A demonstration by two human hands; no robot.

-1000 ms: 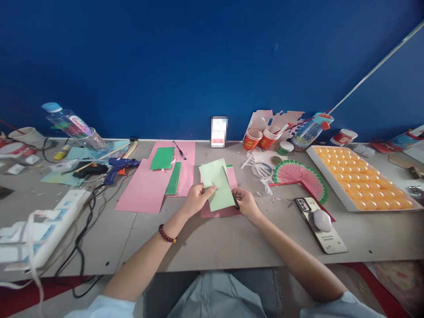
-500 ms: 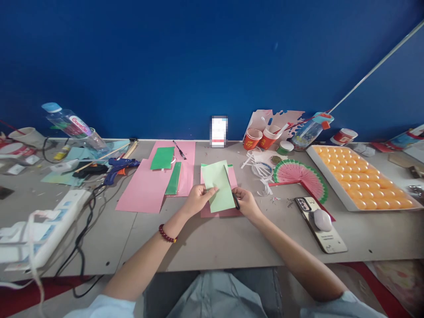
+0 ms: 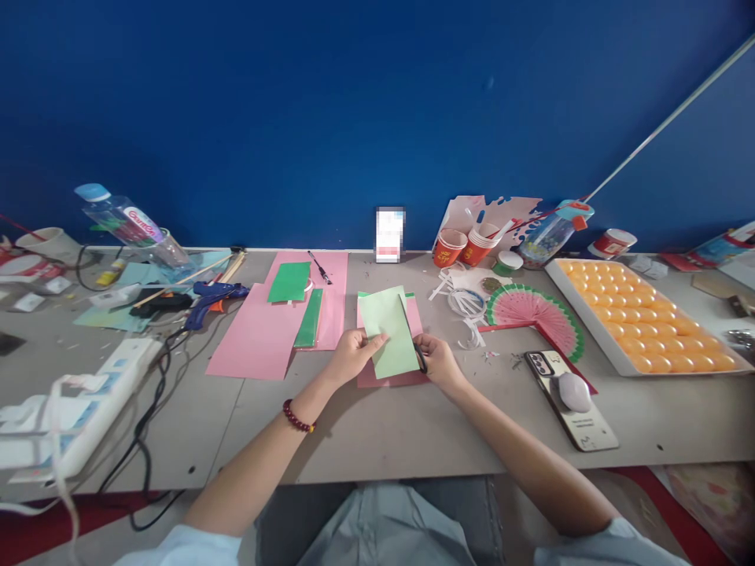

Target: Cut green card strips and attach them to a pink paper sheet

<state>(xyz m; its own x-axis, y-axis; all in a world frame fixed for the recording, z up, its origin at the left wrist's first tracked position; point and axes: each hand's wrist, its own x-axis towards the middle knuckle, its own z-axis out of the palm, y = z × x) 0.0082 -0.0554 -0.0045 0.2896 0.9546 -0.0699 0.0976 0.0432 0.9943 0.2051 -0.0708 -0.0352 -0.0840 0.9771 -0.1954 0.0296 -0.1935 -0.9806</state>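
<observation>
A light green sheet of paper [image 3: 392, 338] is pinched in my left hand [image 3: 355, 352], thumb on top and fingers beneath. My right hand [image 3: 437, 358] is closed round black-handled scissors [image 3: 421, 358] at the sheet's right edge; the blades are hidden by the paper. Under both lies a pink sheet [image 3: 415, 314] with a green strip along its top. To the left are larger pink sheets [image 3: 253, 330], a bright green piece [image 3: 289, 283], a narrower green piece [image 3: 309, 318] and a black pen [image 3: 322, 267].
A pink and green paper fan [image 3: 534, 314] and a phone [image 3: 572, 405] lie to the right, with a tray of orange balls [image 3: 649, 322] beyond. Red paper cups [image 3: 449, 248] stand at the back. A blue glue gun [image 3: 215, 299] and a power strip [image 3: 112, 393] are on the left.
</observation>
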